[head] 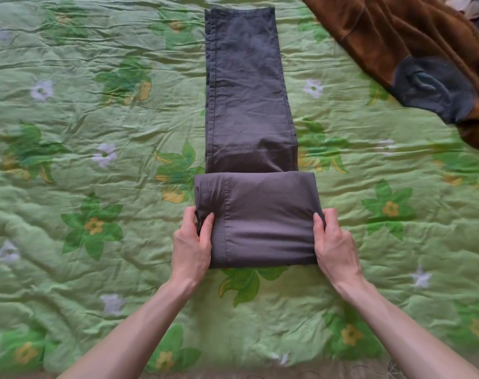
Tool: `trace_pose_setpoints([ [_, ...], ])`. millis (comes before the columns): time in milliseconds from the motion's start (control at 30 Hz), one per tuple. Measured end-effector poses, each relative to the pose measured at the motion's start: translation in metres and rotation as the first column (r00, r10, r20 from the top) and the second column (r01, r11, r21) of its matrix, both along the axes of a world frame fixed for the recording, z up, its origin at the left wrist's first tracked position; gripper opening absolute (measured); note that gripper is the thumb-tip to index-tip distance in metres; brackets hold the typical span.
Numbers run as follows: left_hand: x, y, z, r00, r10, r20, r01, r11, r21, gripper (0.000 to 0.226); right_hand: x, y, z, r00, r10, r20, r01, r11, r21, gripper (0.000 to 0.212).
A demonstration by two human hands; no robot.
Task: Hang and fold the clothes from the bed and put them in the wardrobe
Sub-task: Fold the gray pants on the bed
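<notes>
Dark grey trousers [249, 105] lie lengthwise on the bed, legs stacked and pointing away from me. Their near end is folded over into a thick flat bundle [260, 222]. My left hand [193, 244] grips the bundle's left edge, thumb on top and fingers tucked beneath. At the right edge my right hand [332, 242] holds it the same way. Both forearms reach in from the bottom of the head view.
A green quilted bedspread [96, 160] with a flower print covers the whole bed. A brown furry garment with a grey lining [413, 47] lies at the far right corner. The bed's near edge runs along the bottom of the view.
</notes>
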State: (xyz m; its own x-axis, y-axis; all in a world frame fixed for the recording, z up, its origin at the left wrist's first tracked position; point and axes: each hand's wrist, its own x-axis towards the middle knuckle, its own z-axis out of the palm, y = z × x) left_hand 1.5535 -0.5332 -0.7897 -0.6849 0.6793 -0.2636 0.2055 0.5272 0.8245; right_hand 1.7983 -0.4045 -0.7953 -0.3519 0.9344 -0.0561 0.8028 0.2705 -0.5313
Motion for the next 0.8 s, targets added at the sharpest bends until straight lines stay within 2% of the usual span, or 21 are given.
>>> trace_pose_setpoints([
  [133,0.002,0.004,0.003,1.000,0.021,-0.023,-0.022,1.000,-0.021,0.014,-0.004,-0.002,0.001,0.995,-0.095,0.033,0.097,0.994,-0.041,0.024],
  [200,0.008,0.003,0.004,0.992,0.007,-0.125,-0.018,0.996,-0.091,0.025,-0.007,-0.004,0.004,0.994,-0.046,0.101,0.034,0.993,0.115,0.032],
  [267,0.017,0.000,0.004,0.948,-0.022,-0.318,-0.010,0.995,-0.100,0.047,-0.012,-0.003,0.008,0.978,0.117,0.170,-0.164,0.942,0.293,0.048],
  [300,0.020,-0.002,0.003,0.883,-0.086,-0.461,0.052,0.995,-0.087,0.056,-0.014,-0.001,0.008,0.956,0.214,0.203,-0.273,0.903,0.332,0.052],
  [367,0.023,-0.009,-0.002,0.647,-0.340,-0.682,0.330,0.932,-0.152,0.064,-0.016,-0.001,0.004,0.892,0.380,0.245,-0.442,0.846,0.298,0.058],
  [400,0.024,-0.012,-0.004,0.544,-0.468,-0.696,0.463,0.860,-0.217,0.064,-0.016,-0.002,0.000,0.864,0.435,0.254,-0.493,0.832,0.253,0.063],
  [433,0.024,-0.015,-0.004,0.485,-0.572,-0.662,0.549,0.788,-0.279,0.067,-0.015,-0.002,-0.005,0.843,0.473,0.257,-0.526,0.825,0.207,0.070],
  [500,0.019,-0.019,-0.004,0.439,-0.711,-0.549,0.625,0.681,-0.381,0.085,-0.013,-0.002,-0.009,0.814,0.518,0.264,-0.561,0.818,0.125,0.083],
  [600,0.007,-0.019,0.000,0.355,-0.805,-0.475,0.669,0.574,-0.473,0.108,-0.008,0.004,-0.003,0.756,0.585,0.294,-0.627,0.776,0.071,0.105],
  [700,0.002,-0.017,0.005,0.307,-0.842,-0.444,0.658,0.524,-0.540,0.103,0.003,0.008,0.005,0.671,0.662,0.333,-0.708,0.706,0.025,0.115],
  [800,0.006,-0.013,0.009,0.347,-0.826,-0.444,0.654,0.552,-0.517,0.086,0.008,0.014,0.012,0.620,0.688,0.378,-0.739,0.674,-0.016,0.119],
])
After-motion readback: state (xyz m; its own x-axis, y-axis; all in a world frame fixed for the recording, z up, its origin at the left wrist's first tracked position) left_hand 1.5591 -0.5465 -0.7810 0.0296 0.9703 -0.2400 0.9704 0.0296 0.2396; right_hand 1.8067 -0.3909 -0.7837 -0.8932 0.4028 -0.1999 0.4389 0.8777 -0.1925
